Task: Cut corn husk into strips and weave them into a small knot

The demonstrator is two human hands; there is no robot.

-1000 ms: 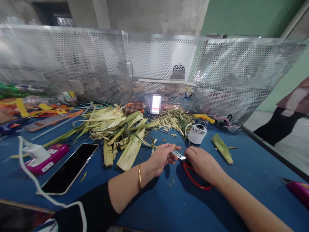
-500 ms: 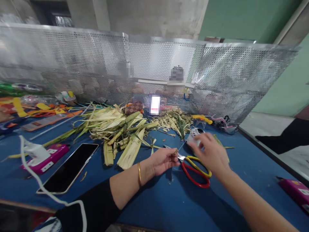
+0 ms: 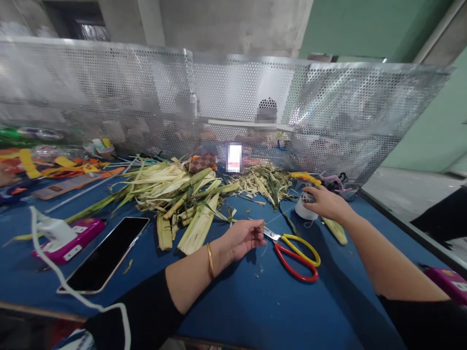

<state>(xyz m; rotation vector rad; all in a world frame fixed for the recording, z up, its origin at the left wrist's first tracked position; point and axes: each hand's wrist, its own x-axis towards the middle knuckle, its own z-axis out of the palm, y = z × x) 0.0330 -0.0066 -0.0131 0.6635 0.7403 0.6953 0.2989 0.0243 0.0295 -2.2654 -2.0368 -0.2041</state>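
Observation:
My left hand (image 3: pixel 245 239) is closed in a pinch in the middle of the table, with a small greenish-brown plant bit at its fingertips. From there a thin white thread (image 3: pixel 279 218) runs up and right to a white spool of thread (image 3: pixel 305 209). My right hand (image 3: pixel 330 206) grips that spool from above, thumb and fingers round its top. Scissors (image 3: pixel 297 255) with one red and one yellow handle lie between the hands, blades pointing at my left fingers. A small tied husk piece (image 3: pixel 230 215) rests just beyond my left hand.
Pale corn husks (image 3: pixel 199 223) heap at centre left, and shredded scraps (image 3: pixel 268 182) lie behind. A phone (image 3: pixel 105 255) and a magenta power strip (image 3: pixel 78 238) with a white cable are at left. A perforated metal screen (image 3: pixel 146 87) closes the back. Another person's hand (image 3: pixel 5 176) shows far left.
My right hand has moved away to the right and back, and now grips the spool. The thread between the hands shows longer. My left hand has barely shifted.

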